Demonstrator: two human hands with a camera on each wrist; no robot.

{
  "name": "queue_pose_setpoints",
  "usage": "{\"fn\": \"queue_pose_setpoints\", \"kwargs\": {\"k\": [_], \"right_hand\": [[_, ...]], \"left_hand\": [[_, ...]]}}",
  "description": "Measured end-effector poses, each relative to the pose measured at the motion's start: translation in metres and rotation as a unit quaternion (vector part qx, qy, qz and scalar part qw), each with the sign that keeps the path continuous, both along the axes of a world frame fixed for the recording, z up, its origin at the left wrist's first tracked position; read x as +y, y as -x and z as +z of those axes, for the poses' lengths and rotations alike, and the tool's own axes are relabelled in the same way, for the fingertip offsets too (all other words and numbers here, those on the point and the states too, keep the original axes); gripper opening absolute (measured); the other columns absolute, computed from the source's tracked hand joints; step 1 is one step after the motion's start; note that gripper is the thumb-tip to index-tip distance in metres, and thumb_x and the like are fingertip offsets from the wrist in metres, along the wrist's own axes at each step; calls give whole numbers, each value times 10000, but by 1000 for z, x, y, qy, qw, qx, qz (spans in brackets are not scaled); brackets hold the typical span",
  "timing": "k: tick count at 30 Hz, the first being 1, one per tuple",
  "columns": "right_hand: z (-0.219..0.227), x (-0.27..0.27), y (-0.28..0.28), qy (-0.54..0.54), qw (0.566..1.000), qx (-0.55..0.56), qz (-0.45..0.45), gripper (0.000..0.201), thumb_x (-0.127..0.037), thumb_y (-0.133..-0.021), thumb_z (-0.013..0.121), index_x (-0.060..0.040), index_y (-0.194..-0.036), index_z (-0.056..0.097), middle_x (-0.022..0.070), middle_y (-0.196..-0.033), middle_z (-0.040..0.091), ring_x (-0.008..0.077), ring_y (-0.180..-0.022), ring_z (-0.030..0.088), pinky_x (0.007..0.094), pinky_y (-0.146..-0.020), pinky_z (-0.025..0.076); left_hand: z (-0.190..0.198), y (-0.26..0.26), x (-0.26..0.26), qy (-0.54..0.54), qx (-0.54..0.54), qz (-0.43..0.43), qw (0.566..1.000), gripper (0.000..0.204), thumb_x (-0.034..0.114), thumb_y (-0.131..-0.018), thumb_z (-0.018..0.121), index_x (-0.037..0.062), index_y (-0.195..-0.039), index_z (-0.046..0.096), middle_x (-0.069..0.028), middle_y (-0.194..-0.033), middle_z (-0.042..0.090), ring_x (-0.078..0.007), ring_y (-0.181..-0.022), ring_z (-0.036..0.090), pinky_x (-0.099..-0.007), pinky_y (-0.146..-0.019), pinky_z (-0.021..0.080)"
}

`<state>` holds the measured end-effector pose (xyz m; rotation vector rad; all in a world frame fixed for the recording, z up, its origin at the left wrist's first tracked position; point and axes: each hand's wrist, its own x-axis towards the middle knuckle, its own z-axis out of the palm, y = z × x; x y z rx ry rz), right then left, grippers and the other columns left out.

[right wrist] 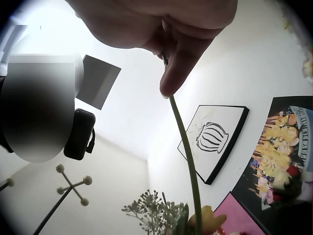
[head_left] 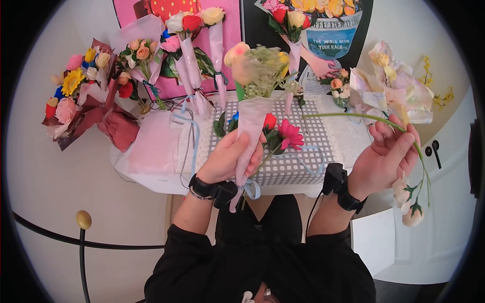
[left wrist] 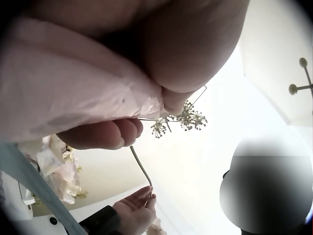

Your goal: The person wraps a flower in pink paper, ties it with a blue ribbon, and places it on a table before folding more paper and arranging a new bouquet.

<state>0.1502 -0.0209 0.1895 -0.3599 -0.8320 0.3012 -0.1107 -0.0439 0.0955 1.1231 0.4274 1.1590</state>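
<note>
My left hand [head_left: 233, 156] grips a bouquet wrapped in pale pink paper [head_left: 248, 123], upright above the table, with a peach rose [head_left: 244, 68] and fine green filler flowers [head_left: 262, 65] at its top. The paper [left wrist: 83, 88] fills much of the left wrist view. My right hand [head_left: 388, 156], out to the right, pinches a long green stem [head_left: 348, 114]; its bare end points toward the bouquet and its cream blooms [head_left: 411, 214] hang below the hand. In the right wrist view the stem [right wrist: 188, 152] runs down from between thumb and fingers.
A checked cloth [head_left: 313, 136] covers the table's middle, with a magenta flower [head_left: 290, 134], a red bloom and blue ribbon on it. Wrapped bouquets [head_left: 103, 101] stand at left, slim ones along the back. Patterned paper [head_left: 404, 96] holds flowers at right; pink sheets [head_left: 151, 141] lie front left.
</note>
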Motion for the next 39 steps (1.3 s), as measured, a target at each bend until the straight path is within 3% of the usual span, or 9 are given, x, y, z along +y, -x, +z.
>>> {"fn": "queue_pose_setpoints", "kwargs": {"k": [1, 5, 7, 16, 22, 23, 25, 31, 39], "right_hand": [[2, -1, 4, 1, 1000, -2, 21, 248, -166, -1039, 495, 46, -1164, 517, 280, -996, 677, 259, -679, 715, 304, -582, 622], [8, -11, 14, -50, 997, -29, 49, 234, -137, -1023, 519, 45, -1171, 516, 292, -1011, 671, 293, -706, 723, 331, -605, 633], [13, -14, 18, -67, 994, -76, 50, 245, -142, -1031, 500, 66, -1158, 525, 280, -1014, 680, 264, -740, 727, 298, -635, 627], [15, -20, 12, -94, 990, -82, 70, 238, -122, -1023, 508, 71, -1158, 544, 287, -993, 687, 265, -710, 726, 301, -597, 624], [18, -11, 20, -40, 994, -61, 85, 239, -121, -1014, 528, 68, -1160, 545, 291, -972, 686, 292, -705, 726, 347, -602, 632], [18, -10, 21, -41, 994, -62, 85, 239, -121, -1014, 528, 68, -1160, 545, 291, -972, 686, 292, -705, 726, 347, -602, 632], [18, -7, 22, -48, 990, -61, 115, 236, -114, -1007, 544, 72, -1152, 551, 281, -967, 692, 289, -713, 728, 352, -611, 633], [23, -4, 23, -38, 989, -68, 129, 239, -111, -1015, 530, 57, -1180, 566, 274, -1004, 684, 278, -747, 729, 312, -629, 631], [11, -7, 28, -17, 981, -121, 152, 242, -115, -1009, 540, 61, -1174, 568, 280, -967, 691, 293, -706, 723, 350, -597, 631]], "left_hand": [[-1, -2, -1, -7, -62, -43, 997, 437, 435, -1055, 427, 27, -1194, 498, -56, -758, 541, -130, -579, 525, -256, -501, 437], [-5, -7, -3, -5, -23, -34, 999, 568, 572, -970, 521, 43, -1174, 487, -43, -727, 491, -141, -569, 486, -286, -513, 420], [-10, -8, -2, -11, -67, -56, 996, 477, 471, -1046, 414, 28, -1212, 478, -54, -770, 526, -134, -591, 520, -263, -513, 442], [-13, -9, -2, -13, -65, -49, 997, 452, 448, -1049, 428, 27, -1205, 476, -50, -779, 521, -132, -599, 517, -259, -529, 445], [-11, -11, -3, 3, -3, -12, 1000, 572, 550, -938, 586, 44, -1183, 482, -37, -735, 499, -139, -603, 495, -274, -542, 421], [-13, -11, -1, 2, -3, -12, 1000, 572, 550, -938, 586, 44, -1183, 482, -37, -735, 499, -139, -603, 495, -274, -542, 421], [-18, -9, 0, -25, -37, -39, 998, 393, 391, -1026, 526, 28, -1175, 496, -44, -755, 518, -123, -596, 517, -253, -523, 434], [-20, -6, 0, -39, -9, -42, 998, 462, 448, -980, 596, 37, -1169, 505, -31, -745, 512, -109, -586, 510, -243, -522, 430], [-22, -3, 1, -32, -32, -64, 997, 515, 492, -956, 613, 38, -1173, 504, -27, -746, 511, -108, -587, 511, -243, -518, 436]]}}
